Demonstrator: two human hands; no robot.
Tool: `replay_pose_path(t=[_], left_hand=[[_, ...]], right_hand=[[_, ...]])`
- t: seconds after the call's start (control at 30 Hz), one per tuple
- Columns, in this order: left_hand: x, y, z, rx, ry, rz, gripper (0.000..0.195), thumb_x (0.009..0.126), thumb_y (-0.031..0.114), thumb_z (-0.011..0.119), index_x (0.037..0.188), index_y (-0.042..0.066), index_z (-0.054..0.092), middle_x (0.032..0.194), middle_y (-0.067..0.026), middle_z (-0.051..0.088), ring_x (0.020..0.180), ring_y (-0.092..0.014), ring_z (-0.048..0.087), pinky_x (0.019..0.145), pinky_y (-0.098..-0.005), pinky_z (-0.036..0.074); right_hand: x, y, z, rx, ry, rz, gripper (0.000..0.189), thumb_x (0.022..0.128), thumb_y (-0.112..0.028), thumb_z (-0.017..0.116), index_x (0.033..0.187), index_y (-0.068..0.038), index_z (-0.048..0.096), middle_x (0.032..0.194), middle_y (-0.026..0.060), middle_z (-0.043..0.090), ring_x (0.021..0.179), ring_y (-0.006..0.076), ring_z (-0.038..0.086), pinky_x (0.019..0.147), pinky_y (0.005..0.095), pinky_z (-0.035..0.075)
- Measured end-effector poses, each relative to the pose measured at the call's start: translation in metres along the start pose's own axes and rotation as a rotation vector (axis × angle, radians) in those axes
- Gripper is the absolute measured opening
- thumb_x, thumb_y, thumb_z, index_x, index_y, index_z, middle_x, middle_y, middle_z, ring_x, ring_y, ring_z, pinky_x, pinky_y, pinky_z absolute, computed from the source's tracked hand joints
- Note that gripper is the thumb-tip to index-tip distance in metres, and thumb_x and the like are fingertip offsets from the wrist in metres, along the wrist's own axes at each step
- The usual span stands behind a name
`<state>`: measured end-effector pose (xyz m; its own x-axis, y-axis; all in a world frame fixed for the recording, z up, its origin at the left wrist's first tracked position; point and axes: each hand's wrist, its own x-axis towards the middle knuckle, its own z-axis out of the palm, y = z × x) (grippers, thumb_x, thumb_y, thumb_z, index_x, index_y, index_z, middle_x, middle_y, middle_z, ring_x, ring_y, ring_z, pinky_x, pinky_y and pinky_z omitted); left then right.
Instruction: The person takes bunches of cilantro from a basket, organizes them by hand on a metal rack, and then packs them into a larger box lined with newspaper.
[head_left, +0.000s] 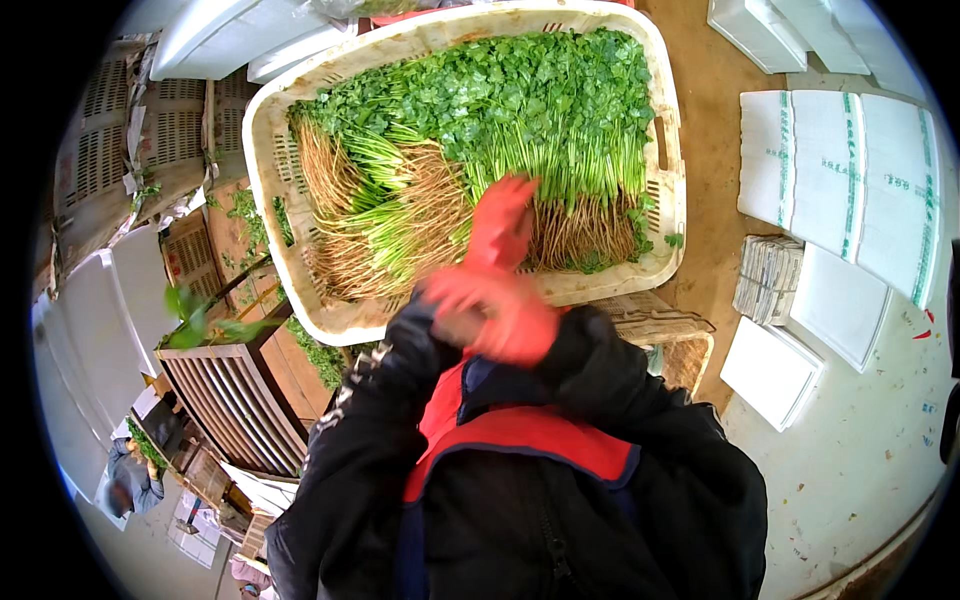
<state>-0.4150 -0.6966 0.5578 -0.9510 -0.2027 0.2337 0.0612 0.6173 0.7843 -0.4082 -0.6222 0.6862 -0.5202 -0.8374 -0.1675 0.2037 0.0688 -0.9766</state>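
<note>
Both hands wear red rubber gloves. My left hand (502, 217) is held over the front of a large off-white plastic basket (667, 247), its fingers loosely bent and no object visible in it. Blurred, my right hand (499, 311) crosses over my left wrist at the glove's cuff; whether it grips the cuff cannot be told. A brownish patch shows beside its fingers. Leafy green herbs (525, 97) with thin stems and brown roots fill the basket. Those at the right lie with roots towards me; bunches at the left lie at differing angles.
White foam boxes (817, 165) with green print stand at the right, near a tied stack of paper (769, 277) and white lids (772, 371). Slatted crates (97, 150) line the left, with a slatted rack (232, 405) below them. Another person (135, 480) handles greens at the lower left.
</note>
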Motion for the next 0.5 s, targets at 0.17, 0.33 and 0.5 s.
replay_pose_path(t=[0.17, 0.33, 0.5], left_hand=[[-0.103, -0.051, 0.016, -0.446, 0.021, -0.945, 0.036, 0.085, 0.014, 0.052, 0.119, 0.001, 0.050, 0.105, -0.0121, 0.060, 0.086, -0.021, 0.059, 0.073, -0.0264, 0.047], [-0.087, -0.052, 0.039, -0.849, -0.007, -1.156, 0.030, 0.086, 0.017, 0.052, 0.112, 0.003, 0.053, 0.094, -0.0086, 0.061, 0.075, -0.019, 0.060, 0.064, -0.0297, 0.050], [-0.075, -0.046, 0.056, -0.870, -0.104, -1.267, 0.028, 0.085, 0.028, 0.057, 0.098, 0.003, 0.056, 0.080, -0.0070, 0.060, 0.070, -0.018, 0.060, 0.059, -0.0308, 0.051]], right_hand=[[-0.058, 0.147, -0.136, -0.972, 0.426, 0.415, 0.039, 0.075, -0.024, 0.067, 0.106, -0.004, 0.059, 0.076, 0.0106, 0.063, 0.060, 0.0181, 0.059, 0.055, 0.0294, 0.048], [-0.023, 0.182, -0.118, -0.231, 0.418, 0.962, 0.067, 0.071, -0.032, 0.071, 0.116, 0.011, 0.045, 0.074, 0.0160, 0.060, 0.052, 0.0209, 0.058, 0.044, 0.0333, 0.045], [-0.026, 0.195, -0.103, -0.098, 0.466, 0.856, 0.046, 0.067, -0.039, 0.071, 0.074, 0.004, 0.057, 0.058, 0.0113, 0.057, 0.041, 0.0178, 0.051, 0.042, 0.0324, 0.044]])
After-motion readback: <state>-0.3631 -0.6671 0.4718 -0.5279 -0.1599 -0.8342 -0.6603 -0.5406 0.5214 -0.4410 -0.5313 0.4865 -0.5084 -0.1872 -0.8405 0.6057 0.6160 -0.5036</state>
